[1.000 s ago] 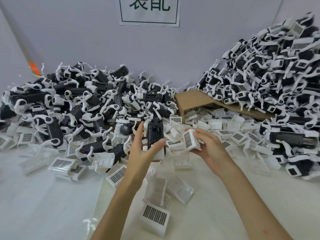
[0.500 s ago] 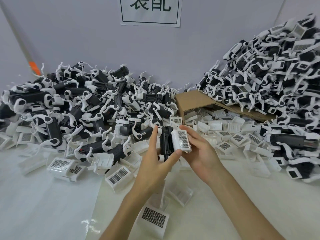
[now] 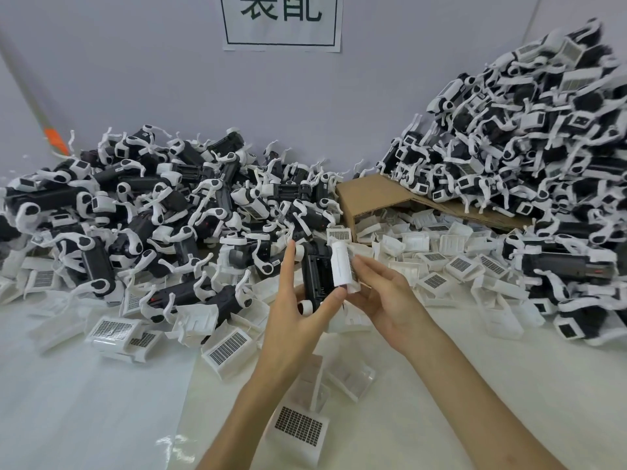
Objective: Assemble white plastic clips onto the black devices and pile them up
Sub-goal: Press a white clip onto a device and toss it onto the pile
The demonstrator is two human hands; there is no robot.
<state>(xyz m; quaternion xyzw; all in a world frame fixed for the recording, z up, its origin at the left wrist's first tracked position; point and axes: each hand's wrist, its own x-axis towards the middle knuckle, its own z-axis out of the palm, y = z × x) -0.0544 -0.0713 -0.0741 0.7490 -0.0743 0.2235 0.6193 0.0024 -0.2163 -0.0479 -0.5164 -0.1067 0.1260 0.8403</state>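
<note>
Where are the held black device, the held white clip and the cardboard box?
black device [image 3: 317,278], head view: dark body.
white clip [image 3: 341,266], head view: plain side.
cardboard box [image 3: 371,191], head view: top panel.

Sign is cut off by top edge; right pile is cropped at right edge, left pile at left. Black device is partly hidden by white clip and left hand; print on it is unreadable

Left heap: far-left corner to the far edge's middle.
Right heap: far-right corner.
Cardboard: between the heaps, under the right heap's foot.
Loose clips: before both heaps.
Held device: above the middle of the surface, clip touching its right side.
</note>
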